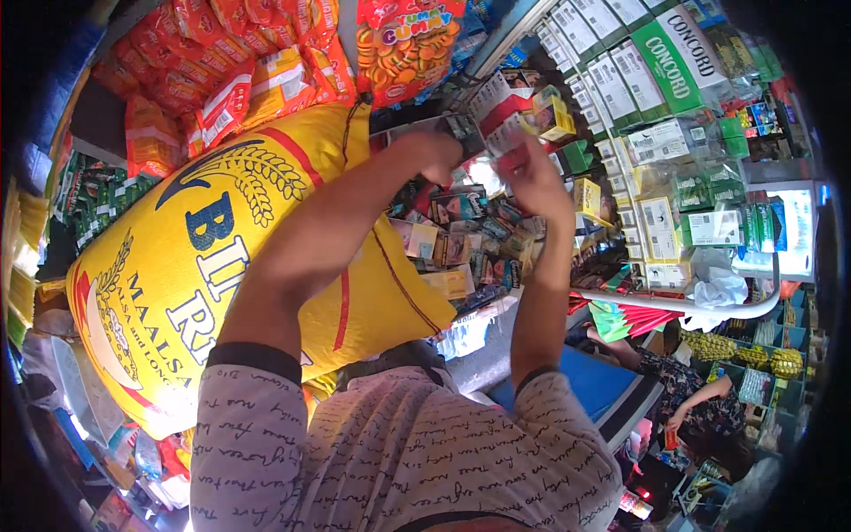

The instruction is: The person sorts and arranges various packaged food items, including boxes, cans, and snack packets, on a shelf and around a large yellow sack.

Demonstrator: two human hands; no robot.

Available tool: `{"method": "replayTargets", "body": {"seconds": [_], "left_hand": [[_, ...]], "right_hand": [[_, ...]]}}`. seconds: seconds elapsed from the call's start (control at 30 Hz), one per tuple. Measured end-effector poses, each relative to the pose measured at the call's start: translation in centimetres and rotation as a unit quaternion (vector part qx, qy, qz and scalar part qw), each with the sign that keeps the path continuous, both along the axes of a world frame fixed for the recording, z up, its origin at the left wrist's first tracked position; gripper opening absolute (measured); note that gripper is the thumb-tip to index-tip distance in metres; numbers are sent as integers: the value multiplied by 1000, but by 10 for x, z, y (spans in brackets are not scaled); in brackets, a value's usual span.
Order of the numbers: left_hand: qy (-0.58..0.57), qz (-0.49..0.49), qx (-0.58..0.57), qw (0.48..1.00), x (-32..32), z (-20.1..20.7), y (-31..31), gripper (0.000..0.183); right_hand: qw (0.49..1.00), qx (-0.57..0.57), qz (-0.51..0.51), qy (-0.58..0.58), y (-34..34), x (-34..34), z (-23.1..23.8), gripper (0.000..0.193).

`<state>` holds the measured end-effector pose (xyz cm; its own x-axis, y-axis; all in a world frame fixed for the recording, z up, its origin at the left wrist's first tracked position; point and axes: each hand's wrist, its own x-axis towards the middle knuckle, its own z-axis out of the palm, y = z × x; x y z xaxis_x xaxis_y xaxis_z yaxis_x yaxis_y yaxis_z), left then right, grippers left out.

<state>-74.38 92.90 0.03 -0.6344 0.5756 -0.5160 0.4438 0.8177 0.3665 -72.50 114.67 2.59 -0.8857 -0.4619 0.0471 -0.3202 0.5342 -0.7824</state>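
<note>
Both of my arms reach forward over a heap of small boxes and packets [465, 208]. My left hand [430, 155] is beside a dark, shiny packet [463, 133]; its fingers are blurred, and whether it grips the packet cannot be made out. Level with it on the right, my right hand [539, 182] is raised close to a red-and-white box [507, 133]. Motion smears its fingers too, hiding anything between them. A yellow box [553, 113] stands just beyond that hand.
A large yellow rice sack [222, 266] lies under my left arm. Orange and red snack packs [204, 62] hang behind it, beside a red gummy candy bag [408, 53]. Stacked cartons [638, 80] line the right. A white rail [709, 306] juts out near another person [696, 395].
</note>
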Motion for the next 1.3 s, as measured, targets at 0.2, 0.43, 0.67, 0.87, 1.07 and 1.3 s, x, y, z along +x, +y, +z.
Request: {"method": "replayTargets", "body": {"seconds": [0.2,0.43,0.67,0.87,1.07,1.3], "left_hand": [[235,-42,162,958,50,-35,34,83],[126,-52,62,989,37,-35,35,76],[18,91,178,980,8,-13,25,60],[-198,234,389,869,12,15,43,61],[-381,213,657,615,17,8,49,49],[-105,221,690,681,-33,15,-4,69]], "right_hand": [[924,350,-83,132,17,93,-58,92],[934,309,-27,175,35,74,-64,75],[904,66,-255,337,26,121,-6,67],[709,-534,-424,179,-18,107,-12,57],[768,-457,-422,151,-31,60,-46,41],[939,-324,-115,7,-44,24,-28,69]]}}
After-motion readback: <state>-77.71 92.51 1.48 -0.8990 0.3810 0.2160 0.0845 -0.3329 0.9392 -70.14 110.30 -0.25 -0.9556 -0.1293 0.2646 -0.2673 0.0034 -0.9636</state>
